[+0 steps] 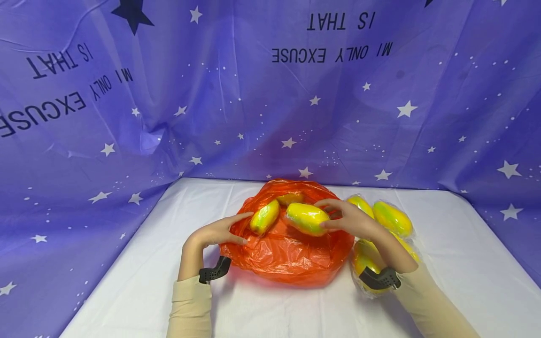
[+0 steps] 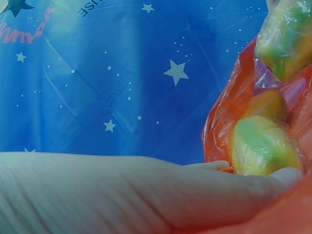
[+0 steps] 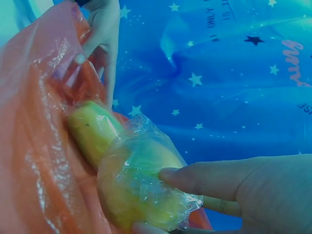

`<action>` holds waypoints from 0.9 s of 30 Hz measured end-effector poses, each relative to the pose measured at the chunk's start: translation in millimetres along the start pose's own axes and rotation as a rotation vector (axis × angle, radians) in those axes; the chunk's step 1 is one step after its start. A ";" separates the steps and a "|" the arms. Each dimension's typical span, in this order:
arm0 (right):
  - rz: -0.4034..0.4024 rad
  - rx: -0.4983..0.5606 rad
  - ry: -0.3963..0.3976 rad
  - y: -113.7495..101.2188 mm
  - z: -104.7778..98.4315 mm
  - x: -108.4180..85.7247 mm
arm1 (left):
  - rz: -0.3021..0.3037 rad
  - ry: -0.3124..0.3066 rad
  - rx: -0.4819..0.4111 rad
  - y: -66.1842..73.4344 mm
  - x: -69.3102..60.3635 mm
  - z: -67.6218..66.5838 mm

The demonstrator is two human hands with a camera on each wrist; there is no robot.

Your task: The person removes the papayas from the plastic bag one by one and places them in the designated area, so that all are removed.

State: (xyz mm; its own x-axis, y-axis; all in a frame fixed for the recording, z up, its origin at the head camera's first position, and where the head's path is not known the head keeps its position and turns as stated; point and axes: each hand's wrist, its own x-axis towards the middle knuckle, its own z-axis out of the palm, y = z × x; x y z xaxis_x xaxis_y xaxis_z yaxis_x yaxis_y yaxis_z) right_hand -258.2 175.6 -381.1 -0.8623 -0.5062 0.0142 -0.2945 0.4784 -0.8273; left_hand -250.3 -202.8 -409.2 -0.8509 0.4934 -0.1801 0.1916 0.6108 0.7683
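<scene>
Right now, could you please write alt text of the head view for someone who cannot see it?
The right hand pinches a wrapped yellow fruit over an open red bag holding two more fruits, while the left hand touches the bag's left side. More wrapped fruits lie to the right on a white tablecloth, before a starry purple curtain.

The head view is bright and evenly lit, with soft shadows on the desk (image 1: 287,314) below the left fingers (image 1: 238,218). Glare flecks the plastic-wrapped fruit (image 3: 141,180) at the right fingers (image 3: 204,180); both wrist views are dimmer, blue-tinted and softer.
</scene>
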 end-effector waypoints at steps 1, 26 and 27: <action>-0.004 0.005 0.004 0.0 -0.5 -1.2 | -0.001 0.000 0.001 -0.2 0.1 -0.1; 0.050 0.004 0.036 -3.9 -9.1 -37.3 | -0.004 -0.002 0.000 2.9 -1.1 0.0; 0.050 -0.003 0.040 -3.4 -9.5 -39.2 | -0.004 -0.003 0.000 3.0 -1.2 0.1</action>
State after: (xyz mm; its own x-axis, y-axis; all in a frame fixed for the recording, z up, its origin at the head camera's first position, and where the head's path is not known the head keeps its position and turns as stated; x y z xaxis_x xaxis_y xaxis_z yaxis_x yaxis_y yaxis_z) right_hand -227.3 200.6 -373.5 -0.8918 -0.4525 -0.0050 -0.2514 0.5046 -0.8260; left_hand -248.7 -201.5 -406.7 -0.8503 0.4929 -0.1845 0.1885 0.6126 0.7676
